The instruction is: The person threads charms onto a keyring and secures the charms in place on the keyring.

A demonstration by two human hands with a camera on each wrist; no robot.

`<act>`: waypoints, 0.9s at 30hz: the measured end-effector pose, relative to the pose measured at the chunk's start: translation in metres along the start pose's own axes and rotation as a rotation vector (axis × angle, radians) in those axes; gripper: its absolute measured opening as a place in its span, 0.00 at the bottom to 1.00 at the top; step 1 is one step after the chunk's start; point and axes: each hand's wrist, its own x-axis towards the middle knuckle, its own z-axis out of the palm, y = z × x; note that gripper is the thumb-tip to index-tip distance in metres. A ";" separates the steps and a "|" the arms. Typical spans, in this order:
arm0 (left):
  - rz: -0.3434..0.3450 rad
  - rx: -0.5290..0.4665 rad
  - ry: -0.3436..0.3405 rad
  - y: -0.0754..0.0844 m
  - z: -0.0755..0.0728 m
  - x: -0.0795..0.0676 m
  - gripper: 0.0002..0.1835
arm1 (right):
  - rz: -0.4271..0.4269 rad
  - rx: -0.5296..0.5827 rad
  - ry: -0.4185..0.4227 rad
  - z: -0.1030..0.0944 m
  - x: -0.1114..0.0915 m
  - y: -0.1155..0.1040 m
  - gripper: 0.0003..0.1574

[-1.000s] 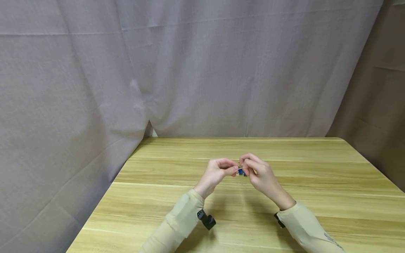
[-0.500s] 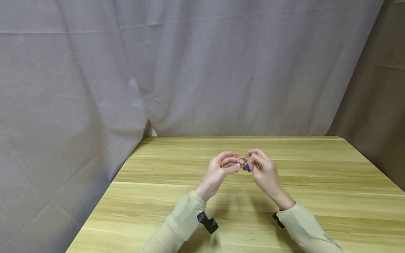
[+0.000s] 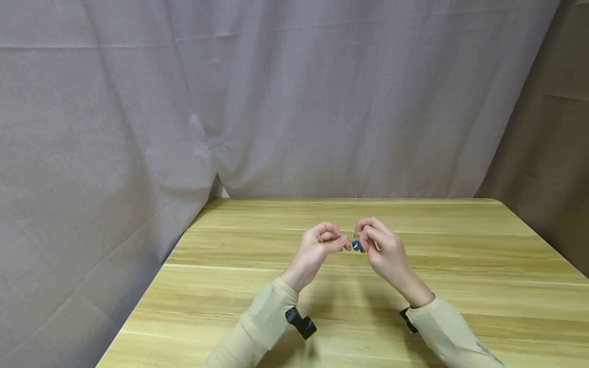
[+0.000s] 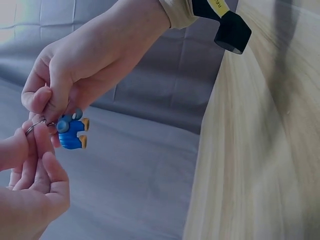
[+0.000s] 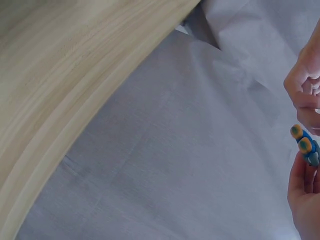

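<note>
A small keychain with a blue toy figure (image 3: 357, 246) is held between both hands above the table. In the left wrist view the figure (image 4: 70, 134) has rounded blue-grey parts and orange-yellow feet, and hangs beside the fingertips. Its thin metal split ring (image 4: 34, 126) spans the two hands. My left hand (image 3: 310, 253) pinches the ring between thumb and fingers. My right hand (image 3: 385, 253) pinches the keychain close to the figure, with its fingers curled. Fingers hide part of the ring. In the right wrist view the figure's feet (image 5: 305, 145) show at the right edge.
A wood-grain table (image 3: 230, 306) lies under the hands. Grey cloth (image 3: 294, 102) hangs behind and to the left of it, and a darker brownish cloth (image 3: 547, 168) hangs on the right. A black wrist camera (image 3: 301, 323) sits at the left cuff.
The left fingers, more spread half a second ago with the ring visible, have curled in again at the ring. The blue figure has turned and shifted slightly right since one second ago.
</note>
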 end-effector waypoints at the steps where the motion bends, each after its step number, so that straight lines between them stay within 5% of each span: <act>1: -0.004 0.005 -0.010 0.001 0.000 0.000 0.09 | -0.009 0.005 -0.004 0.000 0.000 0.000 0.26; 10: -0.020 0.072 -0.035 0.007 -0.003 0.000 0.10 | 0.015 0.028 -0.092 -0.002 0.000 0.000 0.22; 16: -0.020 0.023 -0.001 0.006 -0.005 -0.001 0.13 | 0.133 0.137 -0.142 -0.003 -0.004 0.000 0.14; 20: 0.001 0.004 0.027 0.006 -0.007 0.000 0.16 | 0.188 0.163 -0.166 -0.004 -0.007 0.002 0.17; 27: 0.039 -0.002 0.094 0.003 -0.008 0.001 0.15 | 0.090 0.032 -0.137 -0.001 -0.007 0.002 0.21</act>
